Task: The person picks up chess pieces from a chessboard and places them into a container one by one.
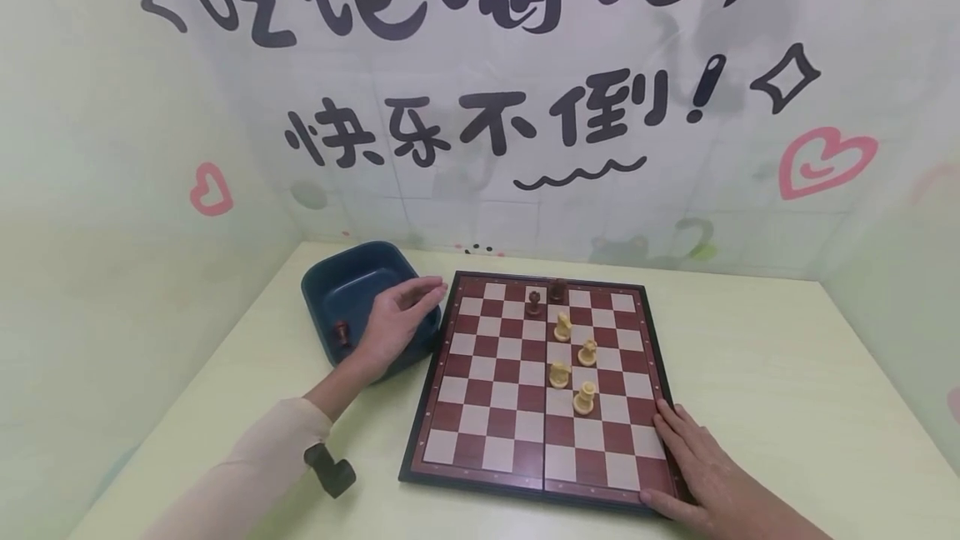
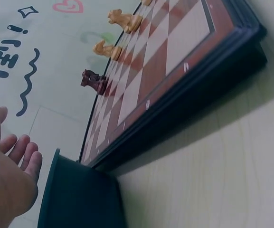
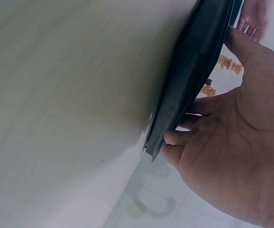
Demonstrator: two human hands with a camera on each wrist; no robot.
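My left hand (image 1: pixel 392 322) hovers above the dark blue bin (image 1: pixel 315 294), its fingers extended toward the chessboard and nothing in them. In the left wrist view the same hand (image 2: pixel 8 175) is palm-up beside the bin's wall. A dark chess piece (image 1: pixel 342 333) lies inside the bin. My right hand (image 1: pixel 701 465) rests along the right edge of the red-and-white chessboard (image 1: pixel 480 423), fingertips and thumb on its rim. On the board stand several cream pieces, among them a knight (image 1: pixel 562 327), plus a dark piece (image 1: pixel 534 303) and a dark knight (image 2: pixel 94 81) near the far side.
The board lies on a pale table (image 1: pixel 787 407), with a fold line down its middle. Behind rises a wall sheet (image 1: pixel 465 215) with black lettering and pink hearts. A black strap (image 1: pixel 330 472) hangs at the left sleeve (image 1: pixel 255 465).
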